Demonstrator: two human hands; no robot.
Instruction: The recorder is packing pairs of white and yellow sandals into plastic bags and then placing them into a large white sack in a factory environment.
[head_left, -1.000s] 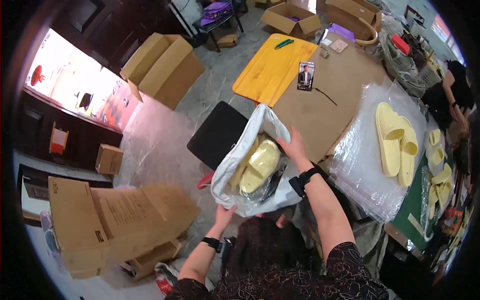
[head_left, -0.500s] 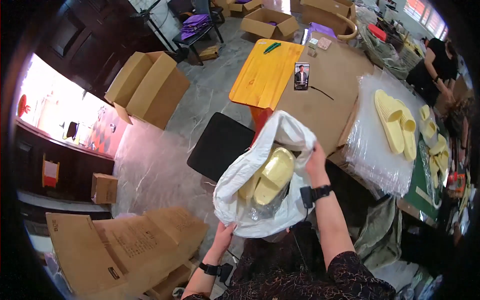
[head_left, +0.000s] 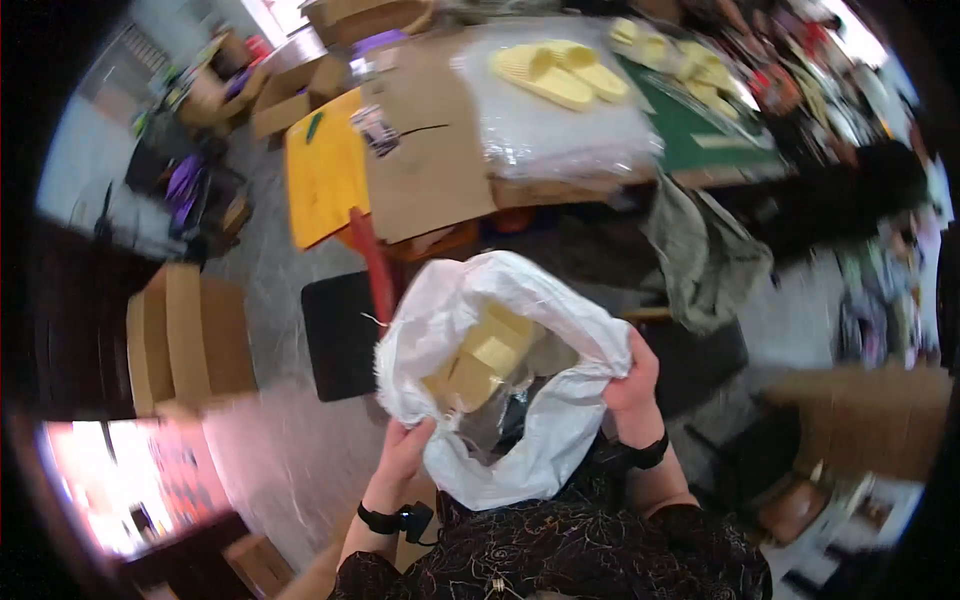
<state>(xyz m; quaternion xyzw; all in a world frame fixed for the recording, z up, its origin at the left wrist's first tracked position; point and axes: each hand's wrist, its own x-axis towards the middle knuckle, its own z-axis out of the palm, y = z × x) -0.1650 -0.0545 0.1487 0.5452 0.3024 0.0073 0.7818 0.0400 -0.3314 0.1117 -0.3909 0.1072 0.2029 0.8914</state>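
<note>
A white woven sack hangs in front of my body with its mouth held wide. My left hand grips its rim at the near left, thumb over the edge. On the opposite side, my right hand pinches the rim, fingers closed on the fabric. Down inside lie pale yellow slippers, blurred and partly covered by clear plastic wrap. Neither hand touches them. The bottom of the sack is mostly hidden by its walls.
Beyond the sack stands a table with a brown cardboard sheet, a phone and yellow slippers on stacked clear plastic. A black seat and a cardboard box stand left. Grey-green cloth hangs from the table's front.
My view has swung right, so the table and boxes appear farther left. My right hand is now lower on the sack's right side, and the slippers inside sit deeper.
</note>
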